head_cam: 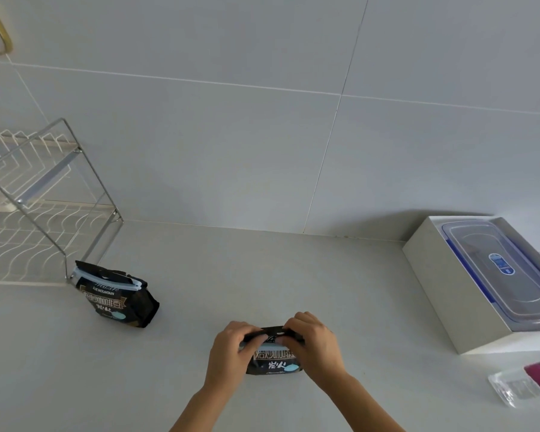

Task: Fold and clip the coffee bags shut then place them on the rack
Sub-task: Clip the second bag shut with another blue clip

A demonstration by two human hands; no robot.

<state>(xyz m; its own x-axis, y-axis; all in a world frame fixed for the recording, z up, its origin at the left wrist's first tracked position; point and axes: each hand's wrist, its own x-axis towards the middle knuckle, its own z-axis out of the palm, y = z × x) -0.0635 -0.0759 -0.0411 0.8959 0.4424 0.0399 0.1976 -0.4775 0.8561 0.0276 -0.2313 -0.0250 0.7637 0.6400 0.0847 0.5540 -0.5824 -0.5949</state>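
Observation:
A black coffee bag with white lettering stands on the pale counter in front of me. My left hand and my right hand both pinch its folded top, where a light blue clip shows between my fingers. A second black coffee bag stands at the left, its top folded and held by a light blue clip. Behind it at the far left is the two-tier white wire rack, with nothing on its shelves in view.
A white open box holding a clear container with a blue-edged lid sits at the right against the tiled wall. A clear plastic packet with a dark red item lies at the right edge.

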